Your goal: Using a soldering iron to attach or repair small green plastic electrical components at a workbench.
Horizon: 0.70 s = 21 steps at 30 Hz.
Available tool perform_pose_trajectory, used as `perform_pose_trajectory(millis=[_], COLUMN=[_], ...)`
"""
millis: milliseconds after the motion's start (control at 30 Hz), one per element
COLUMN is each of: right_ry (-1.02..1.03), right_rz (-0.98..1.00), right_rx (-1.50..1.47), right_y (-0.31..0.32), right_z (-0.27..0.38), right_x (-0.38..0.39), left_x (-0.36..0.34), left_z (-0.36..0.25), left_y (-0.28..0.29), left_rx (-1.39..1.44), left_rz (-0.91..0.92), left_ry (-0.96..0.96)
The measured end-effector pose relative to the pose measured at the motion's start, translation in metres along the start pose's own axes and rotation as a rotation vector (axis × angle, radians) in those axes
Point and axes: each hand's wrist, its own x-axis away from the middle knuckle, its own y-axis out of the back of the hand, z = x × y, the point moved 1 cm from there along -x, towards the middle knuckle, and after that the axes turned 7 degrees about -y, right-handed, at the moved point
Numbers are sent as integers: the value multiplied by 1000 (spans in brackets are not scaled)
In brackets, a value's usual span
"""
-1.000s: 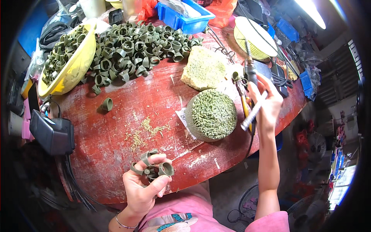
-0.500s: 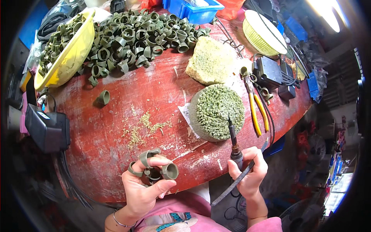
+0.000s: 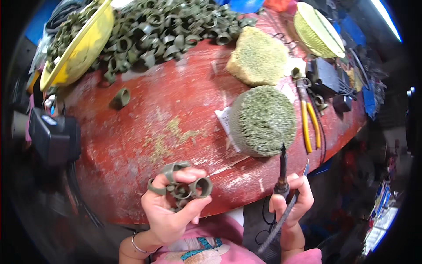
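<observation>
While both hands sit at the near edge of the table, the work lies between them. Left to right:

Left hand: palm up, fingers curled around a small cluster of green rings. One ring faces its open bore toward the right hand; others are looped on or pinched under the fingers. Grasp is closed on the cluster, thumb below, index across the top.

Ahead of the left hand, well apart: a single loose ring on the table. Farther ahead, a large ring pile beside a yellow bowl with more rings in it.

Between the hands, farther out: a round green wire pad, with a second, paler pad beyond it.

Right hand: clenched around the handle of a dark rod tool, cable trailing back toward the body. Long axis runs nearly straight away from the person, tip up and just touching the near rim of the round pad, as far as can be told.

Right of the tool tip: yellow-handled pliers, lying parallel to the tool.

Key relation: the held rings lie directly left of the tool, near it but apart, at about handle level. Tool tip points forward, not toward the rings.
</observation>
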Motion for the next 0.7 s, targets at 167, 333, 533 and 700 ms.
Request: perform_pose_trajectory(millis=[167, 333, 533, 700], right_ry=[198, 245, 185, 234], right_rz=[254, 280, 246, 280], right_rx=[180, 218, 275, 286], right_y=[-23, -34, -38, -36], right_z=[8, 7, 8, 11], right_x=[12, 12, 19, 13], left_x=[-3, -2, 1, -2], left_z=[-1, 2, 2, 0], left_y=[-3, -2, 0, 1], left_rx=[-18, -30, -40, -135], left_rz=[-17, -42, -39, 54], left_ry=[-23, -53, -90, -70])
